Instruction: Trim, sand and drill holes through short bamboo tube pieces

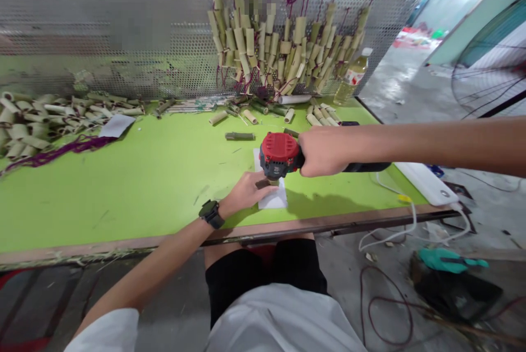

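Observation:
My right hand [322, 152] is closed round the grip of a red and black power drill [280, 154], which points down at the green table [143, 176]. Under its tip my left hand [246, 193], with a black watch at the wrist, pinches a short bamboo piece [272, 181] that stands on a white pad [274, 198]. Most of the bamboo piece is hidden by the drill and my fingers.
Loose bamboo tubes [36, 121] and purple cord lie at the left. Strung bamboo bundles [279, 50] lean on a perforated metal screen at the back, beside a plastic bottle [352, 78]. A white power strip [427, 182] lies at the table's right edge, with cables on the floor.

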A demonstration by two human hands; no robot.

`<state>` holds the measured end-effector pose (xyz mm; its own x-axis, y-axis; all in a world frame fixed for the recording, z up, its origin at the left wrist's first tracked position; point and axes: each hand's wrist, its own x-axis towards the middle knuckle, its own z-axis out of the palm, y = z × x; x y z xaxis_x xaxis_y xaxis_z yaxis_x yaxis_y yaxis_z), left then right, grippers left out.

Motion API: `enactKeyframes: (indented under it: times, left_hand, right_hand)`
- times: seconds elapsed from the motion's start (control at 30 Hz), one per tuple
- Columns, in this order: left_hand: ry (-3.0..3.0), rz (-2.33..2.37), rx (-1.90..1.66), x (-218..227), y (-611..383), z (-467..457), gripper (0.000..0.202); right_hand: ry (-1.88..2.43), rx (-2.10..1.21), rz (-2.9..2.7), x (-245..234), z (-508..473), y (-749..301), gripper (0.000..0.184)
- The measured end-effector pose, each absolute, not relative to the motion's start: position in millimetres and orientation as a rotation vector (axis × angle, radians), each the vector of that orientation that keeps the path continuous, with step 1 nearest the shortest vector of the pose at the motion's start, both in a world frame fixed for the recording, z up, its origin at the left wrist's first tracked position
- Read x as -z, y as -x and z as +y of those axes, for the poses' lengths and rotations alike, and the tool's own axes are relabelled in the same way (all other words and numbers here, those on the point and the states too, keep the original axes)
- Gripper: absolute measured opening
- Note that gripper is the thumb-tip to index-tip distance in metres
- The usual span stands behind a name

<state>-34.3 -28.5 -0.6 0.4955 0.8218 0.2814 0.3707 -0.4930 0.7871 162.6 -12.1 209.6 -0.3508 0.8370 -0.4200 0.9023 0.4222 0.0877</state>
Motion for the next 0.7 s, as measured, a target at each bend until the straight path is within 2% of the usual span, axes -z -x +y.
enactKeyframes:
  times: [0.17, 0.33, 0.7]
  left_hand:
    - [-2.103, 0.969, -0.903, 0.6, 33.4, -28.8, 0.028]
    - [-2.129, 0.975, -0.900, 2.6, 36.1, -29.9, 0.024]
    - [-2.182, 1.015, -0.910, 21.8, 43.1, -28.0, 0.033]
  right_hand:
    - [-1.497, 0.223, 2.196, -223.1, -20.9, -174.6, 0.029]
    - [-1.583, 0.239, 2.233, -228.0, -38.4, -198.0, 0.027]
    - [-1.572, 0.408, 2.270, -211.4, -63.4, -201.6, 0.024]
